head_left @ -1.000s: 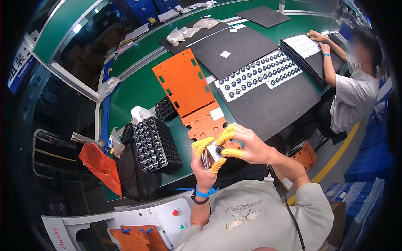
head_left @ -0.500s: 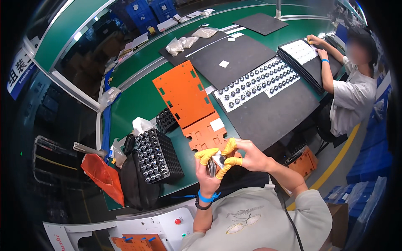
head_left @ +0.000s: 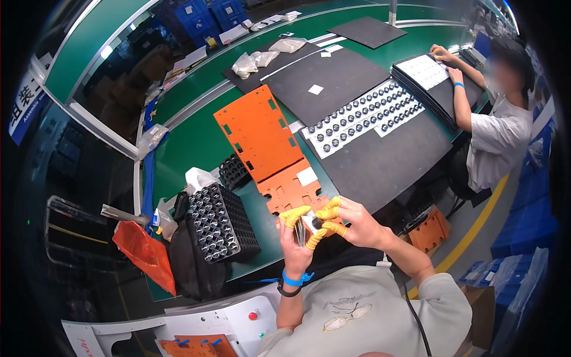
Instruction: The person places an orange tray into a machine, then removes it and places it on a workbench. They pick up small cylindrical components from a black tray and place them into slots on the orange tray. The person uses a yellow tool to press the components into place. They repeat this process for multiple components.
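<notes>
My left hand, with yellow finger covers and a blue wristband, is closed round a small stack of thin flat pieces, whose exact kind I cannot make out. My right hand, also in yellow finger covers, pinches a small black round part against the white face of the stack. Both hands meet just off the near end of an orange panel with cut-outs. Left of them stands a black tray block filled with round black parts.
Rows of black round parts on white sheets lie on a dark mat. A co-worker handles a white sheet at the right. An orange bag hangs at the left edge; plastic bags lie farther back.
My right fingers have shifted slightly at the black part, and the stack is turned a little. The view has moved slightly. The co-worker's far hand has moved a little on the white sheet.
</notes>
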`<move>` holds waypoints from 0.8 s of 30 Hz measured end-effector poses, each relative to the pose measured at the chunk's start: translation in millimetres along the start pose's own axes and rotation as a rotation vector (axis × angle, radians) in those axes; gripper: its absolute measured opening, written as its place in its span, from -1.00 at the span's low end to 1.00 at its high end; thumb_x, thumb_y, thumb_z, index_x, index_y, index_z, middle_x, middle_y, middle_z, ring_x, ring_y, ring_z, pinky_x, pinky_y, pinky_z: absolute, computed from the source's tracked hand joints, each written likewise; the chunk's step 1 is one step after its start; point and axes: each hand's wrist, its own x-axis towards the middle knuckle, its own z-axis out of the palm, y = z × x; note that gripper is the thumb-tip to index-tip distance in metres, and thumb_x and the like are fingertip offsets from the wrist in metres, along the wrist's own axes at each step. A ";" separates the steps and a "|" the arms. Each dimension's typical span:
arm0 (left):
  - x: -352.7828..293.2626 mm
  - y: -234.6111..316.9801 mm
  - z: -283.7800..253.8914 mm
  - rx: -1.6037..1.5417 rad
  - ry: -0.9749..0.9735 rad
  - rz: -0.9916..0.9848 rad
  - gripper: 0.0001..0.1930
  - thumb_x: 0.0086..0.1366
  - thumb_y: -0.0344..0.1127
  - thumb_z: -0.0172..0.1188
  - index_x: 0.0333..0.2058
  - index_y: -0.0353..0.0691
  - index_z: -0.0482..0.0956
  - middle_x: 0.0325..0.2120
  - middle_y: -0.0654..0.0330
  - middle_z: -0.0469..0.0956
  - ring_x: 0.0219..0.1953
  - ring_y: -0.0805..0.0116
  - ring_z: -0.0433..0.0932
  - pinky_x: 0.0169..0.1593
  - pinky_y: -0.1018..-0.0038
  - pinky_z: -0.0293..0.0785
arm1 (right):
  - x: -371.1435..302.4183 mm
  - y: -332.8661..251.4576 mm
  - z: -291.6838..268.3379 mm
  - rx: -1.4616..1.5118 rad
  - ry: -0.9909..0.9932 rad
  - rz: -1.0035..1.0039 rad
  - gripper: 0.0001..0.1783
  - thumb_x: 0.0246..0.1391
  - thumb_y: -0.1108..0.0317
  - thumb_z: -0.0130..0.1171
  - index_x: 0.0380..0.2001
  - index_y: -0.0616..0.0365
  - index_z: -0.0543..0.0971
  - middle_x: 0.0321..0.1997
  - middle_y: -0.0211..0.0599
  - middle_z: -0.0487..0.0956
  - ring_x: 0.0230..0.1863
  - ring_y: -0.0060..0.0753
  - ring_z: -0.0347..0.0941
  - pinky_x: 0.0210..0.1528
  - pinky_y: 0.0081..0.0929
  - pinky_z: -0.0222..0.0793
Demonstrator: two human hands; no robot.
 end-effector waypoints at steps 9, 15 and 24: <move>3.1 8.6 10.1 -0.062 -0.047 -0.011 -0.48 0.06 -0.30 0.54 0.00 -0.27 0.56 -0.13 0.18 0.47 -0.09 0.29 0.52 0.01 0.42 0.45 | -7.5 8.8 -7.5 -0.057 -0.002 -0.065 -0.69 0.02 0.44 0.38 -0.13 0.21 0.60 -0.28 -0.17 0.50 -0.24 -0.02 0.48 -0.27 -0.25 0.48; -2.6 -13.7 18.5 -0.470 -0.060 -0.275 -0.49 0.17 -0.38 0.46 0.07 -0.31 0.49 -0.11 0.24 0.50 -0.10 0.44 0.54 -0.01 0.50 0.49 | -7.8 12.7 -8.1 -0.127 -0.043 -0.048 -0.60 -0.05 0.40 0.43 -0.11 0.21 0.60 -0.26 -0.16 0.51 -0.24 -0.04 0.49 -0.27 -0.25 0.49; 0.9 -13.7 40.0 -0.403 0.078 -0.416 -0.53 0.29 -0.37 0.37 0.12 -0.34 0.46 -0.13 0.24 0.56 -0.09 0.51 0.54 0.00 0.55 0.50 | -8.1 33.8 17.8 -0.530 0.193 -0.113 -0.58 -0.25 0.40 0.46 -0.22 0.23 0.61 -0.41 -0.25 0.47 -0.42 -0.19 0.45 -0.40 -0.30 0.42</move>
